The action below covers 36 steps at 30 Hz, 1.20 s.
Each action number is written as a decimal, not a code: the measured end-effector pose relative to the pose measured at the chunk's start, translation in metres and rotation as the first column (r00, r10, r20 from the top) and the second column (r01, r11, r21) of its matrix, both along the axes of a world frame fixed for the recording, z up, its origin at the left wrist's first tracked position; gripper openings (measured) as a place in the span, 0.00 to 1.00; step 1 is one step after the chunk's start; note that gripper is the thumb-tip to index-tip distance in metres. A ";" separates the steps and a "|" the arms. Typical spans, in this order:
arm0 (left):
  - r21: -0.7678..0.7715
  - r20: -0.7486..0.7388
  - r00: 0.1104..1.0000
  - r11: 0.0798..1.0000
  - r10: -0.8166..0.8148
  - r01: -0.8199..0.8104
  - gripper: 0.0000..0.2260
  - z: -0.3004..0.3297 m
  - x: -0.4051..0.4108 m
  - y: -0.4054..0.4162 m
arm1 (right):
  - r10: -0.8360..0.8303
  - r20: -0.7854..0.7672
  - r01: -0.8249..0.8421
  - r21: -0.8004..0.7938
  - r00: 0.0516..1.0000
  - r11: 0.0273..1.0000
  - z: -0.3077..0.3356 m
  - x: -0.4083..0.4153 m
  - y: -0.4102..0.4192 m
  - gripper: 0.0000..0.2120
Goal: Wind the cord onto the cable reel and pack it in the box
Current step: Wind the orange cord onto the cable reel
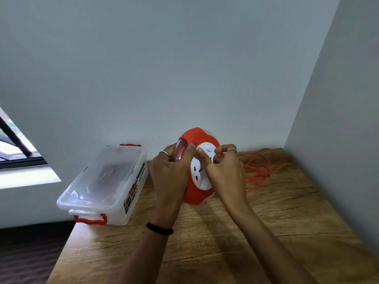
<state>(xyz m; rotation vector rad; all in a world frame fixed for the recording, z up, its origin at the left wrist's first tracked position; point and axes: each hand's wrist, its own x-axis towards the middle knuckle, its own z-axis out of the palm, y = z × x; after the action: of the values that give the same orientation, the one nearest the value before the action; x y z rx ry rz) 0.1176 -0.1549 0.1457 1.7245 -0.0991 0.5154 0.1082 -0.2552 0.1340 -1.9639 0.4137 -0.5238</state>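
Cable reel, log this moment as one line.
left hand grips cable reel | right hand pinches at socket face | cord loose | box lidded

bare worktop (225, 232) up front, loose orange cord (258, 171) piled in the back right corner, walls hemming in the back and right, lidded clear box (106, 181) hogging the left edge

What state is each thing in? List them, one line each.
cable reel: upright on edge on the table, held in both hands.
cord: mostly unwound, loose heap on the table.
box: lid on, near red latch down.
left hand: grips the reel's rim.
right hand: fingers curled at the reel's white face.
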 end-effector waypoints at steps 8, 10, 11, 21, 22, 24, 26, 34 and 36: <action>-0.202 -0.132 0.988 0.978 -0.078 0.050 0.16 0.010 0.008 0.009 | 0.438 -0.069 -0.399 -0.555 0.896 0.729 0.012 -0.023 -0.042 0.31; -0.240 -0.142 0.985 0.969 -0.100 0.063 0.16 0.012 0.008 0.010 | 0.433 -0.121 -0.376 -0.729 0.893 0.572 0.015 -0.025 -0.048 0.35; -0.251 -0.140 0.984 0.965 -0.111 0.073 0.17 0.014 0.008 0.010 | 0.421 -0.109 -0.325 -0.812 0.901 0.485 0.017 -0.025 -0.050 0.35; -0.178 -0.099 0.989 0.980 -0.105 0.087 0.10 0.017 0.006 0.011 | 0.383 0.039 -0.073 -0.959 0.923 0.273 0.015 -0.022 -0.039 0.31; -0.170 -0.092 0.990 0.982 -0.104 0.087 0.09 0.017 0.006 0.011 | 0.377 0.038 -0.075 -0.957 0.925 0.281 0.013 -0.022 -0.039 0.31; -0.166 -0.079 0.992 0.982 -0.101 0.087 0.09 0.016 0.006 0.012 | 0.378 0.039 -0.082 -0.951 0.925 0.299 0.010 -0.021 -0.037 0.31; -0.158 -0.069 0.993 0.984 -0.094 0.082 0.08 0.015 0.006 0.011 | 0.376 0.060 -0.074 -0.940 0.925 0.332 0.007 -0.020 -0.034 0.31; -0.112 -0.002 1.000 0.994 -0.021 0.021 0.08 0.012 0.003 0.002 | 0.070 0.060 -0.010 -0.684 0.996 0.730 0.009 -0.028 0.003 0.31; -0.056 0.049 0.999 0.998 0.001 0.001 0.08 0.010 0.000 -0.001 | 0.053 -0.021 -0.056 -0.514 0.998 0.856 0.007 -0.024 0.007 0.31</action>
<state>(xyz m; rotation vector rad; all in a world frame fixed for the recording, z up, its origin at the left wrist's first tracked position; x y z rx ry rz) 0.1177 -0.1560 0.1554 1.6572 -0.1188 0.5558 0.0837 -0.2487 0.1414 -2.4870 0.2307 -0.6403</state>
